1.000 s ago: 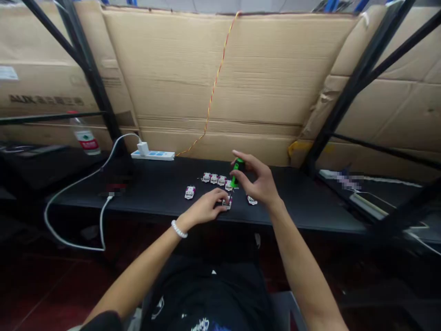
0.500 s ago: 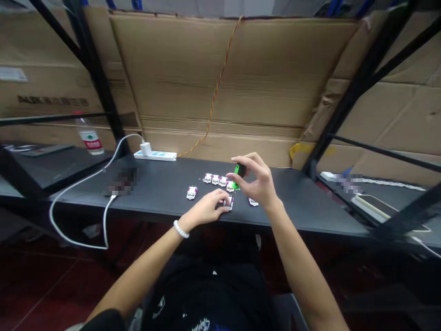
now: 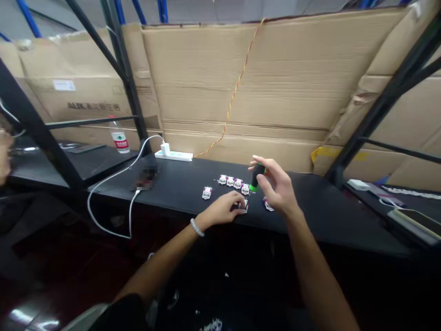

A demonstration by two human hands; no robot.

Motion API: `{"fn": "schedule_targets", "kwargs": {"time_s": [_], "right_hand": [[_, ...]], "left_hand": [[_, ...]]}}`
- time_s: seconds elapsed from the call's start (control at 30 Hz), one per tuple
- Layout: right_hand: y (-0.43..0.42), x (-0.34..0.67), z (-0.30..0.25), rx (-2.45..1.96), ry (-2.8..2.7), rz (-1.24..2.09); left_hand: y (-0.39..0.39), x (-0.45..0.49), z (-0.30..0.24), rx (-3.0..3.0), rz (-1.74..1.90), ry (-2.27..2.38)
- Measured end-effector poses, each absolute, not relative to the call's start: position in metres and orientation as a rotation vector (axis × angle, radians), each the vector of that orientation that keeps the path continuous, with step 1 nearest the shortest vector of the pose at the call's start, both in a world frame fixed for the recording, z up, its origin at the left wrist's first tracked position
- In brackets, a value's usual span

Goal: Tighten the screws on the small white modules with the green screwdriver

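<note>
My right hand [image 3: 277, 188] grips a green and black screwdriver [image 3: 257, 177], held nearly upright with its tip down over a small part. My left hand [image 3: 225, 209] rests on the black table [image 3: 179, 186] with its fingers closed on a small white and purple part [image 3: 244, 207] under the tool. A row of similar small white and purple parts [image 3: 234, 182] lies just behind. One more part [image 3: 207, 192] lies to the left and another [image 3: 268, 205] peeks out below my right hand.
A white power strip [image 3: 173, 155] with a charger and white cable [image 3: 113, 177] sits at the back left. A plastic bottle [image 3: 119, 138] stands on the neighbouring table. Cardboard sheets [image 3: 262, 87] and black rack posts [image 3: 124, 69] line the back. Devices [image 3: 409, 218] lie at the right.
The view has swung to the left, so hands and parts now sit further right in the picture. The screwdriver has tilted a little more upright in my right hand. My left hand keeps its hold.
</note>
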State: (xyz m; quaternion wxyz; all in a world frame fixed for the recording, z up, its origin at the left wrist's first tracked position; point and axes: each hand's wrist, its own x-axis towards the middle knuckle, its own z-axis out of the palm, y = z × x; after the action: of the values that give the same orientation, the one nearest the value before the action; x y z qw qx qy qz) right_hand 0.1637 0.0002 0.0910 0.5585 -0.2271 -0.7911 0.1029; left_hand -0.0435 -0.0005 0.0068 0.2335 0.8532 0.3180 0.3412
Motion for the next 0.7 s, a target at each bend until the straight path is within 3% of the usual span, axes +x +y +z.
{"fn": "schedule_targets", "kwargs": {"time_s": [0.1, 0.3, 0.47, 0.63, 0.7], "right_hand": [[0.0004, 0.1682, 0.0919, -0.519, -1.889, 0.404], [-0.0003, 0.1668, 0.1001, -0.634, -1.855, 0.068], [0.0033, 0.1657, 0.0942, -0.562, -1.835, 0.389], [0.0052, 0.1662, 0.0956, -0.71, -1.775, 0.011], [0.0049, 0.1661, 0.0954, -0.693, -1.796, 0.006]], "left_hand": [[-0.0003, -0.0435, 0.0068, 2.342, 0.935, 0.866], [0.0003, -0.0433, 0.0067, 2.335, 0.932, 0.874], [0.0011, -0.0439, 0.0058, 2.331, 0.949, 0.86], [0.0003, -0.0442, 0.0066, 2.317, 0.946, 0.856], [0.0001, -0.0441, 0.007, 2.314, 0.945, 0.862]]}}
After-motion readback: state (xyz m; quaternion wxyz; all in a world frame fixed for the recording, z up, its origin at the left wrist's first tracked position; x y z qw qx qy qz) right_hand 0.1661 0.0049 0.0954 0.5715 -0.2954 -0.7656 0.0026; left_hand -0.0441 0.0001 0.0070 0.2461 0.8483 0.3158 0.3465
